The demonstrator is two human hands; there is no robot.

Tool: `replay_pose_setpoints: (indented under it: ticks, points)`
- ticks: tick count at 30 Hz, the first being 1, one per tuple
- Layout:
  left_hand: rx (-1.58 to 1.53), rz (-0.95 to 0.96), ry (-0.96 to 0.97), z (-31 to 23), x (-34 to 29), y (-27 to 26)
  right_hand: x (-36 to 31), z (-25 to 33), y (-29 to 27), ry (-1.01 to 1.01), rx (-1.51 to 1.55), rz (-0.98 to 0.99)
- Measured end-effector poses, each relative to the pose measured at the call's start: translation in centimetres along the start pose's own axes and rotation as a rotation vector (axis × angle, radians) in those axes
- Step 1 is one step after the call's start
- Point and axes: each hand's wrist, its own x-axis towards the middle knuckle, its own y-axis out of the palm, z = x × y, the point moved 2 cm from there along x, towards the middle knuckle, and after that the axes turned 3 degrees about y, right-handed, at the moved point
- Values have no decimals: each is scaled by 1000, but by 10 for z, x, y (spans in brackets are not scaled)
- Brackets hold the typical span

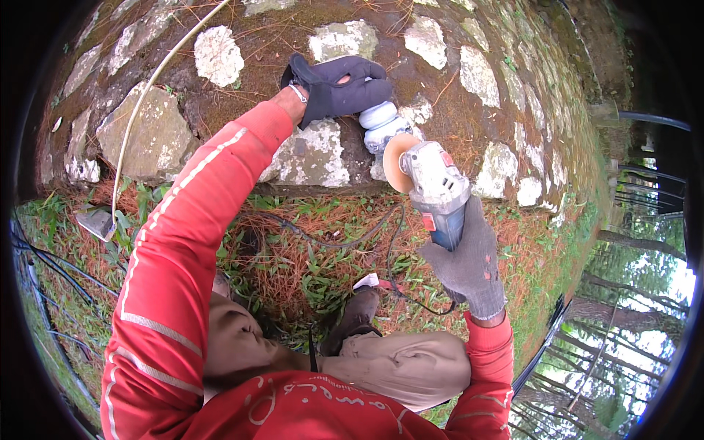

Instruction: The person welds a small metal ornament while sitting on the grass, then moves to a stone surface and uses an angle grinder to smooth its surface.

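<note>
My left hand, in a dark glove, grips a pale white rounded object and holds it against the stone wall. My right hand, in a grey knitted glove, is closed on the blue-and-grey body of an angle grinder. The grinder's tan disc sits right under the white object, touching or nearly touching it. Both arms wear red sleeves with pale stripes.
A black power cable runs over pine needles and grass below the wall. A long pale rod leans on the stones down to a metal blade at left. My khaki knee and dark shoe are below. Trees stand at right.
</note>
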Motion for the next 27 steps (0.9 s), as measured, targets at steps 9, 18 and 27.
replay_pose_setpoints:
  ticks: [9,18,27]
  points:
    - [-116,54,-174,-12,-2,-8,2,11,6,-13,-67,-13]
    - [-274,-45,-62,17,6,3,5,10,8,42,-208,-42]
    - [-81,-146,-14,25,20,3,1,15,3,-54,-338,-79]
